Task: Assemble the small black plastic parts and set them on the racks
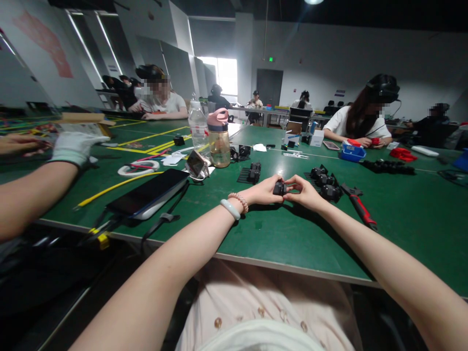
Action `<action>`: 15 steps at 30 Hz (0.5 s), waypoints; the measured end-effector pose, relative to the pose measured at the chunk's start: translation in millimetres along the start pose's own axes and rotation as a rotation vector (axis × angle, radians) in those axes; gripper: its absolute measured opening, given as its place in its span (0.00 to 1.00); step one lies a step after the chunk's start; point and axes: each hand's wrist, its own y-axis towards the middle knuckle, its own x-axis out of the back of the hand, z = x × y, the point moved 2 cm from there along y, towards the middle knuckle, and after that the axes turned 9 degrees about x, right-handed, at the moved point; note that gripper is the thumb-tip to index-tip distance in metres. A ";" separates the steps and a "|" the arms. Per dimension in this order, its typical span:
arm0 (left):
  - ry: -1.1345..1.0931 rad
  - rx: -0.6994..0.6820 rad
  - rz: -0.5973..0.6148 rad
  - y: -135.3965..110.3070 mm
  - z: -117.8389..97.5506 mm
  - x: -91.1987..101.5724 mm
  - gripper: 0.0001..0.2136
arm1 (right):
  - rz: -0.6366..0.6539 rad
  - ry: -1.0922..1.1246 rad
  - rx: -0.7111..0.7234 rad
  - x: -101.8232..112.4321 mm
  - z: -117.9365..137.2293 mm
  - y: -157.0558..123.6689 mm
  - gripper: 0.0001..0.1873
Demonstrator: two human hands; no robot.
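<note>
Between my two hands, just over the green table (270,243), is a small black block-shaped part (280,188); its exact kind cannot be made out. My left hand (266,191) grips it from the left with thumb and fingers. From the right, the fingertips of my right hand (302,192) pinch its other side. Similar black parts (325,181) lie in a cluster just beyond my right hand. Another black part (253,172) with thin prongs sits beyond my left hand. An adjustable wrench (360,207) with red-and-black handle lies to the right.
A phone-like black slab (148,194) and a yellow cable (117,190) lie left. Behind them stand a drink bottle (219,144) and a clear water bottle (198,126). A blue bin (352,151) is at the far right. A co-worker's gloved hand (75,147) is at the left.
</note>
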 end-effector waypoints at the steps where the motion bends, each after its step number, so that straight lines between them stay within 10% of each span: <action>1: -0.012 0.002 0.007 0.1 0.4 -0.4 0.24 | 0.004 -0.009 -0.003 -0.3 0.4 0.0 0.18; 15: -0.157 0.012 0.076 3.4 5.1 -5.4 0.29 | 0.039 -0.085 -0.041 -3.7 -6.6 -1.6 0.19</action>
